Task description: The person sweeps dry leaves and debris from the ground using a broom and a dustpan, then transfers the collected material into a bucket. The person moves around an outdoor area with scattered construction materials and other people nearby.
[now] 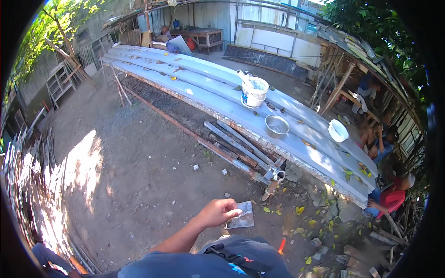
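My left hand (219,213) reaches in from the lower left, its fingers closed at the edge of a flat, square, greyish metal plate (243,219) with pale smears. The plate is close in front of my body, above the dirt ground. What the fingertips pinch is partly hidden by the hand. My right hand does not show. To the right of my body, an orange handle (282,245) stands out against the ground; what it belongs to is unclear.
Long grey panels (208,103) stretch across ahead, carrying a white bucket (254,95), a metal bowl (277,126) and a white tub (338,131). Pipes (241,143) lie below. A person in red (391,197) is at the right; bamboo poles (34,185) are stacked left.
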`<state>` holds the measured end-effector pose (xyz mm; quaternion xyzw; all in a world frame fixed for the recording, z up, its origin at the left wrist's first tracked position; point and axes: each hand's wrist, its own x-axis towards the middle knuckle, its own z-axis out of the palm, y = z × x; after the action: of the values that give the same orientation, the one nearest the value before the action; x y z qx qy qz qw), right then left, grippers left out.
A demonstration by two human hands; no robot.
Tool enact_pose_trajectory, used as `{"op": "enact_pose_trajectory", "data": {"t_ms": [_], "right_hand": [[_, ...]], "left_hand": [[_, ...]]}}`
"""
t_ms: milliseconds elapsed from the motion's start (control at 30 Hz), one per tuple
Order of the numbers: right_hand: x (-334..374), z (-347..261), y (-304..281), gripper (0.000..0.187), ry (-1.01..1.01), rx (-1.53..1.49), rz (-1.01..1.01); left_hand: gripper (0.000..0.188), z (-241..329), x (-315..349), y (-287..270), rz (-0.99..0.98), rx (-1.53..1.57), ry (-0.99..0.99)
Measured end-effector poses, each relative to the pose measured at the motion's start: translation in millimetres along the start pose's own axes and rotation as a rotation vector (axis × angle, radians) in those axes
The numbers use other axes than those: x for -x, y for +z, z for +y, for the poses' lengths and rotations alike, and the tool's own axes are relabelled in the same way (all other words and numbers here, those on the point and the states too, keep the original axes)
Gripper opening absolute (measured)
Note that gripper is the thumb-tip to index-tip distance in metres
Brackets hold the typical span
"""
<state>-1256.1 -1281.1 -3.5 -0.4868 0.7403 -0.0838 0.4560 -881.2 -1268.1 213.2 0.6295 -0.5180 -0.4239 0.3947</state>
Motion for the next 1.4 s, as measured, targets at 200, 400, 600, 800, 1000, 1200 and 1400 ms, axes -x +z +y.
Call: {"op": "enact_pose_trajectory", "data": {"t_ms": [200,400,600,800,1000,1200,1400], "right_hand": [[12,10,1,0.035,0.06,-0.004,0.039],[75,105,-30,0.036,0.243,0.022,0.109],[128,178,-60,0.04,0.35,-0.047,0.09],[176,198,-79,0.033,0.512,-0.41,0.11],[148,288,-91,0.022,0.484,-0.746,0.083],[132,273,-202,0.021,0.485,-0.553,0.067],[87,303,-265,0.017,0.445,-0.428,0.104]], "left_hand": [[0.055,-75,-29,-4,-0.026,-0.529,-0.169],[0.094,-122,-83,74,-0.135,-0.331,-0.338],[0.087,-199,-75,99,-0.122,0.253,-0.315],[0.075,-191,-46,132,-0.125,0.372,-0.296],[0.049,-207,-63,202,0.201,-0.009,-0.224],[0.025,-172,-101,232,0.401,0.096,-0.298],[0.026,-53,-79,275,0.531,0.175,-0.349]]}}
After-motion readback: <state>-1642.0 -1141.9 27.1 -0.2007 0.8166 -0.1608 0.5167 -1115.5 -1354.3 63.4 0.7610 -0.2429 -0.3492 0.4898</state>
